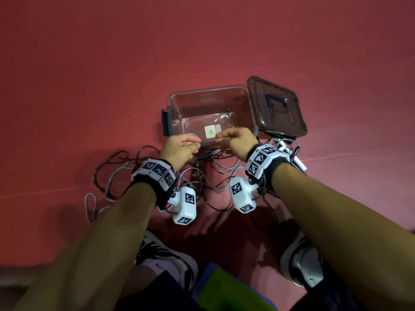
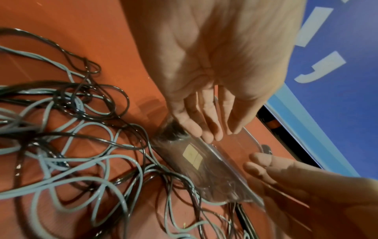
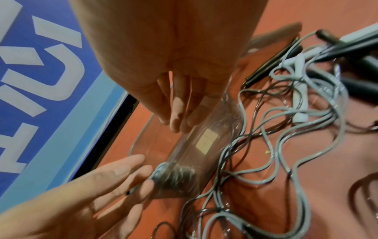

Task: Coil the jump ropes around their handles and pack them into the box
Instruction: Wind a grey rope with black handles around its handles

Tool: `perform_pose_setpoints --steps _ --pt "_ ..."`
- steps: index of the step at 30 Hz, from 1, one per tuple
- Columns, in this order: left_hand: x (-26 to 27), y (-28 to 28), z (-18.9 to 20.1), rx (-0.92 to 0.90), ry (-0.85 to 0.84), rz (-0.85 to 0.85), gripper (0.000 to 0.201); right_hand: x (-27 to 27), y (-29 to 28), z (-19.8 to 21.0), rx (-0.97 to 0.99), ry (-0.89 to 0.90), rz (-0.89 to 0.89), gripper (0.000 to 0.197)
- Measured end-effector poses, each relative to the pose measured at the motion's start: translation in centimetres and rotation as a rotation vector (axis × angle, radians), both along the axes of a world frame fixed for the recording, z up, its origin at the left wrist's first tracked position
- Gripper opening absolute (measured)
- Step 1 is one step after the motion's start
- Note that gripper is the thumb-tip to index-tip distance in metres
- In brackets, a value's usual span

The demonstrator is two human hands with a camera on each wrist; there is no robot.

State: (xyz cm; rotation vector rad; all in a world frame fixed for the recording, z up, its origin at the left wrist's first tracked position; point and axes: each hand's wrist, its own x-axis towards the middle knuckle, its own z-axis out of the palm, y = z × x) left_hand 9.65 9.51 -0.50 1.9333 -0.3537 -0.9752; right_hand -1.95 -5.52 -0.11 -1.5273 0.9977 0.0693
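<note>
A clear plastic box (image 1: pixel 202 92) stands open on the red floor, its dark lid (image 1: pixel 276 106) lying to the right. My left hand (image 1: pixel 183 145) (image 2: pixel 206 129) and right hand (image 1: pixel 232 140) (image 3: pixel 180 119) hover over the box's near rim, fingers straight, holding nothing. Inside the near left corner sits a coiled rope (image 2: pixel 174 131) (image 3: pixel 178 176), just below the left fingertips. Loose grey and black ropes (image 1: pixel 208 173) (image 2: pixel 71 129) (image 3: pixel 286 145) lie tangled in front of the box. White handles (image 1: pixel 297 163) (image 3: pixel 300 103) and black handles (image 3: pixel 272 64) lie at the right.
My shoes (image 1: pixel 166 259) (image 1: pixel 303 263) stand close behind the tangle, with a green and blue sheet (image 1: pixel 224 290) between them. A blue banner (image 2: pixel 337 64) (image 3: pixel 40 64) runs along the floor's far edge. A grey rope loop (image 1: pixel 89 205) trails off to the left.
</note>
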Motion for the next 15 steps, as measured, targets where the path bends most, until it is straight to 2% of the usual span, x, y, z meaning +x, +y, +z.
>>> perform_pose_setpoints --steps 4,8,13,15 --pt "-1.9 -1.1 -0.4 0.043 -0.033 -0.136 0.014 -3.5 -2.2 -0.7 -0.117 0.067 -0.045 0.012" --pt "-4.3 -1.7 -1.3 0.089 -0.063 -0.220 0.012 -7.5 -4.1 -2.0 -0.172 0.171 -0.076 0.020" --pt "-6.8 -2.8 -2.6 0.138 -0.059 -0.311 0.020 -11.7 -4.8 -2.1 -0.245 0.271 -0.012 0.019" --pt "-7.6 -3.5 -2.9 0.167 -0.067 -0.351 0.014 -13.0 -5.0 -2.1 -0.277 0.300 0.005 0.019"
